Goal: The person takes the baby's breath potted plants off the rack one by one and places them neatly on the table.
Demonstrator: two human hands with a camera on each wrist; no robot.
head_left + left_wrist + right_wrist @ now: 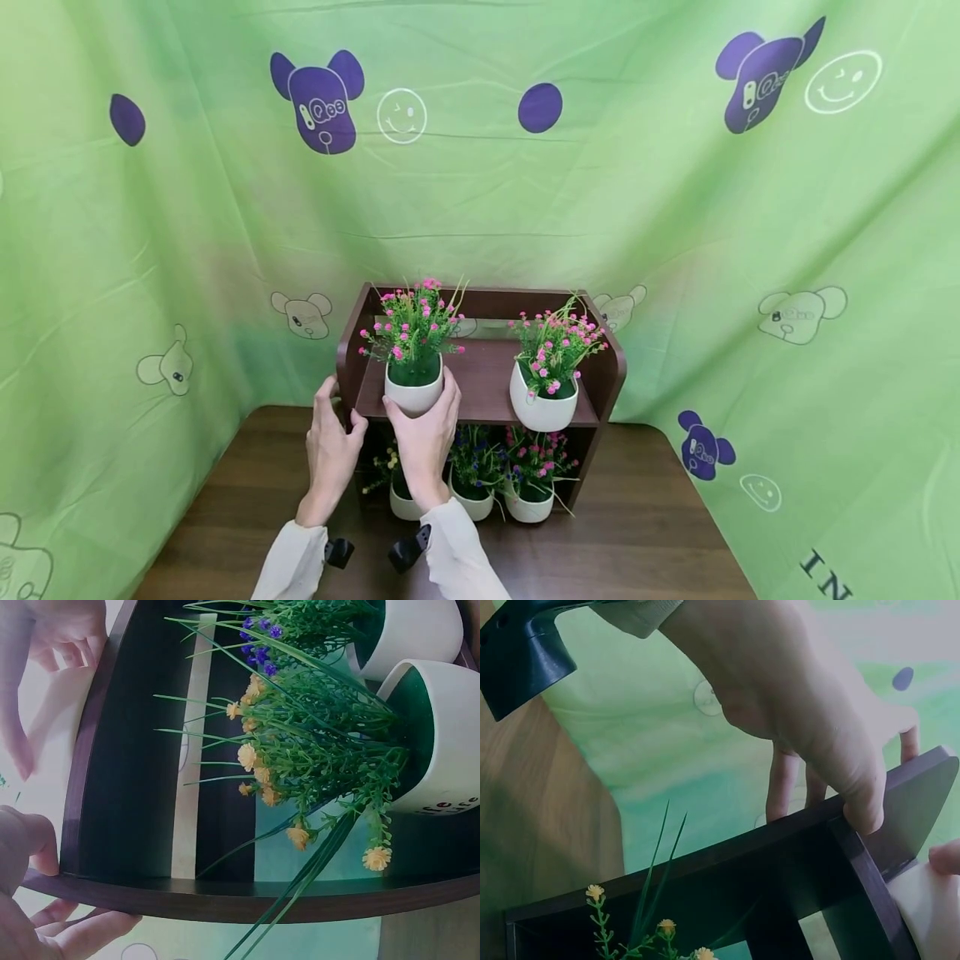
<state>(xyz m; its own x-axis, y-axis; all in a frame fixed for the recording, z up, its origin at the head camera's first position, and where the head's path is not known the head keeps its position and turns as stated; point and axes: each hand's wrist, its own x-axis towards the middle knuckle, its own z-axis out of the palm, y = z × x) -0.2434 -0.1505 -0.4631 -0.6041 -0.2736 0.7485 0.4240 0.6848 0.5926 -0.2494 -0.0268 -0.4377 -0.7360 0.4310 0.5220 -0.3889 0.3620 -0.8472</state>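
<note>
My right hand [427,442] holds a white flowerpot [412,397] of pink flowers by its lower part, thumb on one side and fingers on the other. This pot is at the left of the top tier of a dark brown two-tier shelf [480,375]; whether its base touches the board is hidden. With my left hand [333,442] I grip the shelf's left side panel, thumb at its front edge [859,862] and fingers along the outside. In the left wrist view, yellow flowers [259,761] in a white pot [450,735] stand in the lower tier.
A second pink-flowered pot [543,404] stands at the top tier's right. Below it are a pot of pink flowers [529,505] and one with blue-purple flowers [472,504]. The shelf stands on a brown wooden table [645,517], before a green printed cloth [480,192].
</note>
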